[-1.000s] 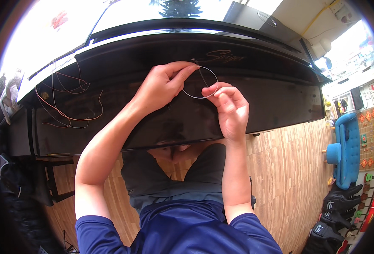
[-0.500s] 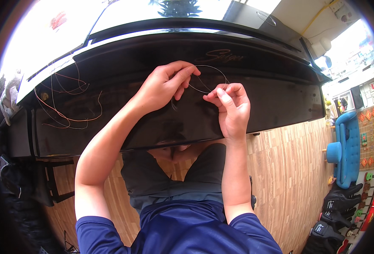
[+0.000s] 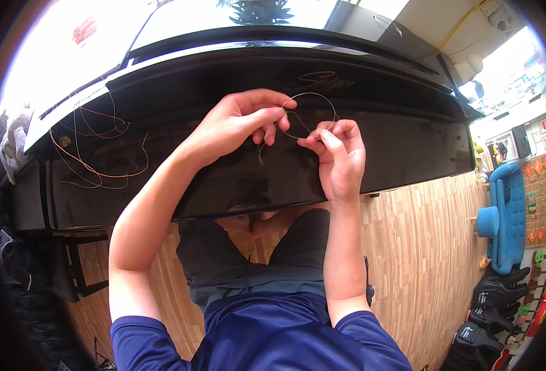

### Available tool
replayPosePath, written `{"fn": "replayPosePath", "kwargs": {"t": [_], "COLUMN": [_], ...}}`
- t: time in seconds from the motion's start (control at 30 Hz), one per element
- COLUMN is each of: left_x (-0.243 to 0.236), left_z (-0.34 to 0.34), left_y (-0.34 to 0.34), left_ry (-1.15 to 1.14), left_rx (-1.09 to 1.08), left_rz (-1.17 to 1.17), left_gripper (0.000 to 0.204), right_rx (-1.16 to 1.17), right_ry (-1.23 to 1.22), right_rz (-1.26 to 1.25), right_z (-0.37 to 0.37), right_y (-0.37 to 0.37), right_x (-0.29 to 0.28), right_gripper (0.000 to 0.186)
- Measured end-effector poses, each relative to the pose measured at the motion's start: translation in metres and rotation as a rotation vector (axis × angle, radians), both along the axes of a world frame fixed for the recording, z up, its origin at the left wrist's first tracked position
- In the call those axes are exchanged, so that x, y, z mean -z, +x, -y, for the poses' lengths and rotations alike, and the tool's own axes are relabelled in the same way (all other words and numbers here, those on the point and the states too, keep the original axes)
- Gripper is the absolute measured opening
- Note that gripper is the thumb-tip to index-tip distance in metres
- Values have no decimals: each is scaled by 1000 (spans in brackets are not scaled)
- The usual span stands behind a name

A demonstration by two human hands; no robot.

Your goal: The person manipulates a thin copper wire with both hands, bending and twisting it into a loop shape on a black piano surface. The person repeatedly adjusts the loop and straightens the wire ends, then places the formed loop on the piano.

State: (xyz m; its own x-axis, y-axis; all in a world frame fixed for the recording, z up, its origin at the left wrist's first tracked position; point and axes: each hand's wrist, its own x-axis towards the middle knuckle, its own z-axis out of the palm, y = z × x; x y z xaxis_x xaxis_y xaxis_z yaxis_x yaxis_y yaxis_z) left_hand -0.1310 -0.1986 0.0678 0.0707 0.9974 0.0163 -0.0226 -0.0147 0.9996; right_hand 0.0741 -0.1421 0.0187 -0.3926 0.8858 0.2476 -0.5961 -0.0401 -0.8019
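Between my hands a thin metal wire [image 3: 313, 93] is bent into a round loop above the glossy black piano lid [image 3: 409, 145]. My left hand [image 3: 239, 123] pinches the loop's left side between thumb and forefinger, and a short tail of wire hangs below its fingers. My right hand [image 3: 341, 157] grips the lower right part of the loop with thumb and fingertips. Several loose copper-coloured and grey wires [image 3: 93, 170] lie tangled on the black surface to the left, apart from both hands.
A thin wire coil [image 3: 387, 25] rests on the top of the piano at the back. Wooden flooring [image 3: 409, 247] stretches out below. At the far right stand a blue sofa [image 3: 507, 216] and a round blue stool [image 3: 487, 222], with black gloves [image 3: 492, 303] nearby.
The wire loop has become rounder and tilts more toward me. My left thumb and fingers have shifted slightly along the wire; my right hand has hardly moved.
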Motion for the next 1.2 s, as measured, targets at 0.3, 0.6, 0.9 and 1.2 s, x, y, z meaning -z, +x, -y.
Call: {"fn": "replayPosePath", "kwargs": {"t": [0.3,0.6,0.9,1.2], "left_x": [1,-3,1,4], "left_z": [1,3,3,5], "left_y": [5,-2,-8,3], "left_ry": [-95,-51,-7,17], "left_rx": [63,229,366,230], "left_rz": [-60,-25,68,-63], "left_gripper": [37,28,25,28], "right_rx": [-37,4,20,13], "right_ry": [55,28,49,157], "right_rz": [-6,25,153,268], "right_z": [0,0,2,10], "right_y": [0,-2,-3,-9], "right_x": [3,3,0,-7], "right_gripper": [14,13,20,32]}}
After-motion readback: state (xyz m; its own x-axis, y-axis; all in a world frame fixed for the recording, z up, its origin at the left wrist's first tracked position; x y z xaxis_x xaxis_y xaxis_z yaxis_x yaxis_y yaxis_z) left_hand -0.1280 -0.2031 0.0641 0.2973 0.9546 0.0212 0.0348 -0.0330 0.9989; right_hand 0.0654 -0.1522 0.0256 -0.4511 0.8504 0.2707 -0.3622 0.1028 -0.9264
